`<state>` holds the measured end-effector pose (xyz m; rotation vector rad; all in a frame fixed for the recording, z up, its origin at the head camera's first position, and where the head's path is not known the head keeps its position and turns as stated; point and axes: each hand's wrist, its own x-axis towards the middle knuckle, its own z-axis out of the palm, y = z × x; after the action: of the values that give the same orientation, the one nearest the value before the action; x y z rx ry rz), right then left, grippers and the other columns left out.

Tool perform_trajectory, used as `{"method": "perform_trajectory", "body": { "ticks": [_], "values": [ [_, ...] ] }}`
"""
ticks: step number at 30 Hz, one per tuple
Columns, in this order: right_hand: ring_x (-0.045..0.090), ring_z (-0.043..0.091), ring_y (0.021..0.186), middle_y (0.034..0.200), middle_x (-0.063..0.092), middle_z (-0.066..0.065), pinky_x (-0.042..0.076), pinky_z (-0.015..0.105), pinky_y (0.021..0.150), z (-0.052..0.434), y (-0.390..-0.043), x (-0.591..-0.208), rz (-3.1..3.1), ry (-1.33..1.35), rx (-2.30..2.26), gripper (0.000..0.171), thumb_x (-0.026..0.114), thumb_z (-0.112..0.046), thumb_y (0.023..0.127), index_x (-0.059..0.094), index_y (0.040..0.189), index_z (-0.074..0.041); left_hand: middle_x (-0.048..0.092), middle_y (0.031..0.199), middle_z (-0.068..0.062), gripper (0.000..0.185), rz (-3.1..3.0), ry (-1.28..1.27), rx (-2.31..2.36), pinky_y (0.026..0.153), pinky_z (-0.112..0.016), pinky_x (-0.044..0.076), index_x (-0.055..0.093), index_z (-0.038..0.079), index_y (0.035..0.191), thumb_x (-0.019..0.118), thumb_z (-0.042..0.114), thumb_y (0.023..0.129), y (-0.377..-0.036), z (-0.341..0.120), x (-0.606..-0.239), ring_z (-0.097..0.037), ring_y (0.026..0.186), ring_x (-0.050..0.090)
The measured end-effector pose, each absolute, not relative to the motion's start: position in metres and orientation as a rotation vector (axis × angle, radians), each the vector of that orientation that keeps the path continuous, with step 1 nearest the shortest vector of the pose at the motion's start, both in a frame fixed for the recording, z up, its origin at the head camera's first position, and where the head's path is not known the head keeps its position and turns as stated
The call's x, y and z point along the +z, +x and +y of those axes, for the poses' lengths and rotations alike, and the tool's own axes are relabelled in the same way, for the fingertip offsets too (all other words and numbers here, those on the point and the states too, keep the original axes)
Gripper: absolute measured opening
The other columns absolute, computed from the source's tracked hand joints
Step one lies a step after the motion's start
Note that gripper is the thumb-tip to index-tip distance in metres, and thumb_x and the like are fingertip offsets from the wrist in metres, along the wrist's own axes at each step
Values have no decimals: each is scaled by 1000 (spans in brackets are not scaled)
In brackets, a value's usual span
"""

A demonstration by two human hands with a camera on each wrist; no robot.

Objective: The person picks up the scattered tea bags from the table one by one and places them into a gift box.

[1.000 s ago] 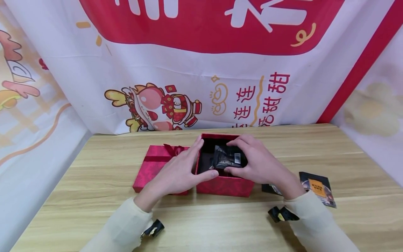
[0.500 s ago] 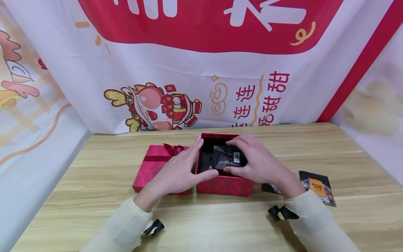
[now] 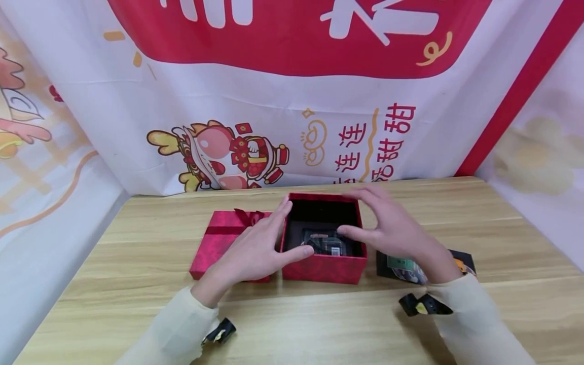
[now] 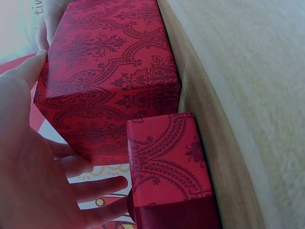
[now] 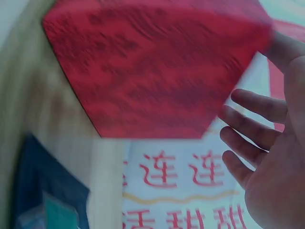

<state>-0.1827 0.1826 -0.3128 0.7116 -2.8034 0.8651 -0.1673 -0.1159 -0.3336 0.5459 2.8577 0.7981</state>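
Observation:
A red patterned gift box (image 3: 324,269) stands with its top off in the middle of the table. Inside it lie dark packets (image 3: 325,244), one showing a small white barcode label. My left hand (image 3: 256,249) rests at the box's left side, thumb along the front rim and fingers extended by the left edge; the left wrist view shows the thumb at the rim corner. Over the right edge is my right hand (image 3: 388,228), holding nothing, its thumb reaching above the opening. In the right wrist view its fingers are spread beside the box wall (image 5: 157,81).
The matching lid (image 3: 212,248) with a dark red ribbon bow (image 3: 250,217) lies left of the box, partly behind my left hand. Flat dark packets (image 3: 401,268) lie on the wooden table (image 3: 292,324) under my right forearm. A printed cloth (image 3: 255,96) hangs behind the table.
My right hand has let go of the black packet, which now lies lower in the box, and has moved right and opened wider. The left hand stays at the box.

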Motion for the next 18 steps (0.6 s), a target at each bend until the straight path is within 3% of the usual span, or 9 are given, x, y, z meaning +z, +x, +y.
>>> {"method": "perform_trajectory", "body": {
  "ticks": [10, 18],
  "values": [
    [50, 40, 140, 153, 55, 15, 41, 74, 111, 243, -174, -314, -2801, 583, 940, 83, 83, -42, 92, 43, 161, -20, 10, 179, 15, 113, 2868, 552, 793, 124, -68, 35, 7, 37, 171, 58, 88, 85, -166, -116, -334, -30, 163, 31],
    [47, 41, 138, 154, 50, 18, 42, 73, 109, 279, -162, -340, -2990, 587, 834, 94, 86, -53, 86, 44, 157, -7, 9, 179, 18, 112, 2865, 552, 790, 125, -66, 34, 7, 37, 171, 57, 89, 85, -168, -115, -333, -26, 163, 31]
  ]
}}
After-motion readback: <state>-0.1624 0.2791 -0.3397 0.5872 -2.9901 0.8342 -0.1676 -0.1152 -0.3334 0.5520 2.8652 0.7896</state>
